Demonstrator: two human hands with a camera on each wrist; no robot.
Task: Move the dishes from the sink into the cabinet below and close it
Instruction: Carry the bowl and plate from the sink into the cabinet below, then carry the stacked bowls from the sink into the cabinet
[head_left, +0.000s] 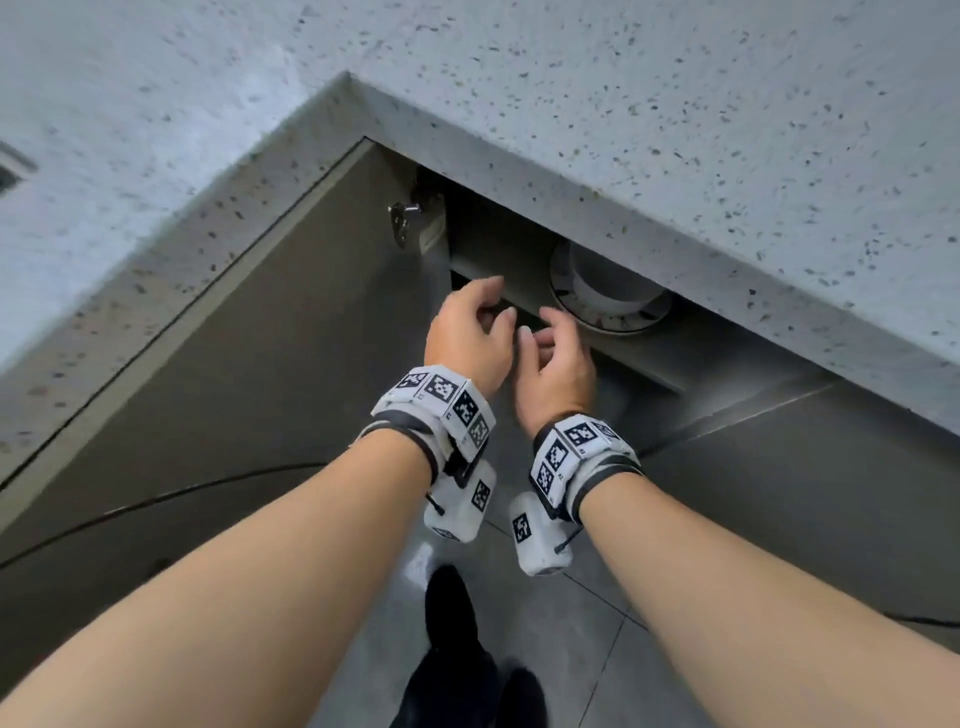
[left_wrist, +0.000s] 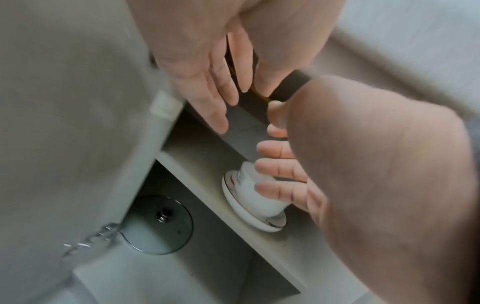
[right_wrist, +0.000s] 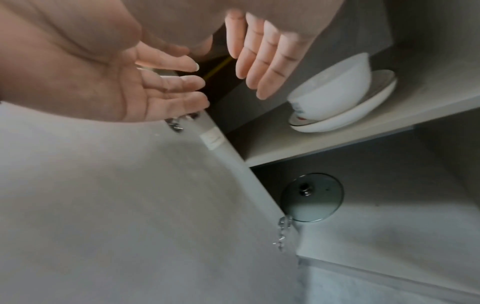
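**Both hands hovering empty at the open cabinet**

The left hand (head_left: 467, 332) and right hand (head_left: 558, 358) are hanging side by side in front of the cabinet's (right_wrist: 337, 144) upper shelf, just apart from each other. Both are holding nothing: the fingers are lying loose and slightly bent, palms turned toward each other. Neither is touching the dishes.

The bowl (right_wrist: 335, 90) is sitting upright inside the plate (right_wrist: 363, 115), and the 2 are resting together on the upper shelf, to the right of the hands in the head view. In the left wrist view the right hand's fingertips (left_wrist: 270, 191) are showing in front of the bowl; whether they are touching it cannot be told from there, but the right wrist view shows a clear gap.

Below the shelf, a glass lid (right_wrist: 311, 197) with a metal knob is leaning against the cabinet's back wall on the bottom floor.

The door (head_left: 234, 389) is standing swung open to the left of the shelf, its hinge (head_left: 405, 221) showing near the top corner. The speckled counter (head_left: 623, 104) is overhanging the shelf and hiding part of the dishes from the head camera. On the tiled floor (head_left: 779, 519) below the shelf, a dark shoe (head_left: 449, 608) and a thin black cable (head_left: 156, 499) are showing.
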